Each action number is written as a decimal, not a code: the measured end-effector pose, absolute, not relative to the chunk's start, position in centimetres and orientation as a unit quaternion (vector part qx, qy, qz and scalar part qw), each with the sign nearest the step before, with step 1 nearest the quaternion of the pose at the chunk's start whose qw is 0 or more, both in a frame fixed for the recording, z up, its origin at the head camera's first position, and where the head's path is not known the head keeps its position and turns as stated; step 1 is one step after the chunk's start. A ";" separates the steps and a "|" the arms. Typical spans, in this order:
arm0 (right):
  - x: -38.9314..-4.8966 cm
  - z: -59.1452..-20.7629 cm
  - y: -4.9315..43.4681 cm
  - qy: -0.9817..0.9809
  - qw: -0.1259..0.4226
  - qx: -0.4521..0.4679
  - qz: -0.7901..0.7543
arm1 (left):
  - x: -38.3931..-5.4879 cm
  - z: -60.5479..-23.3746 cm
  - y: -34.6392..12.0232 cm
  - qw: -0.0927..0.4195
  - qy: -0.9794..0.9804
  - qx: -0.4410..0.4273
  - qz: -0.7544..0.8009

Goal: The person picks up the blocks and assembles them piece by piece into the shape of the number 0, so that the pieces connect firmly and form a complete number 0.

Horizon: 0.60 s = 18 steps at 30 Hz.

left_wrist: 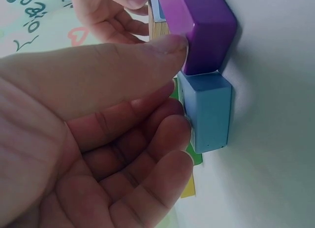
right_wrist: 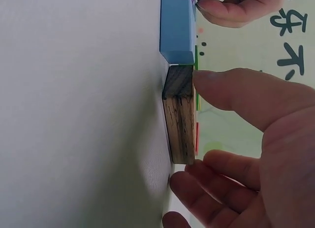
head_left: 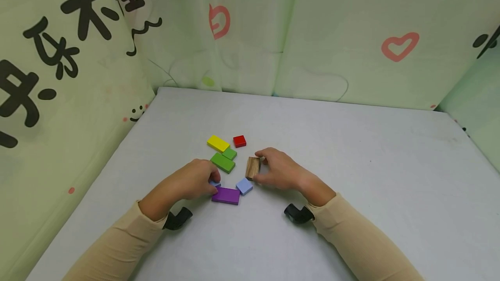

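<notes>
In the head view, my left hand (head_left: 195,180) is at the left of a ring of small blocks. Its thumb tip touches the edge of a purple block (head_left: 225,195), and its loosely bent fingers rest by a light blue block (left_wrist: 209,112), which the hand mostly hides from above. Across from it, my right hand (head_left: 282,170) spans a wooden block (head_left: 252,168), thumb at the near end and fingertips at the far end. That block lies flat on the table. A second light blue block (head_left: 244,186) sits between the wooden and purple ones.
Behind the left hand lie a long green block (head_left: 223,162), a smaller green block (head_left: 229,153) and a yellow block (head_left: 218,143). A red block (head_left: 240,141) sits at the back of the ring. Printed cloth (head_left: 332,34) hangs around the white table (head_left: 351,151).
</notes>
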State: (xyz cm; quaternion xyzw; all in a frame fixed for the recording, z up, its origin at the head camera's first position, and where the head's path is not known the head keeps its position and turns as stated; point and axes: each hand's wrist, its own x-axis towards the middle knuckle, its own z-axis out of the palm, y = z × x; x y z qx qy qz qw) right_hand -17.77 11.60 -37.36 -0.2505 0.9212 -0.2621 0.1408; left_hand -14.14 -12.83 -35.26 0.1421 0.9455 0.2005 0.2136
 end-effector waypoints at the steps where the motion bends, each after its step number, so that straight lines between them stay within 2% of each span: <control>1: -17.8 -37.4 11.6 0.921 0.141 -0.249 -0.265 | -14.1 -35.3 -12.8 0.214 0.946 0.141 0.200; 18: -18.6 -36.5 10.4 0.914 0.120 -0.261 -0.286 | -14.1 -35.2 -12.9 0.214 0.945 0.140 0.202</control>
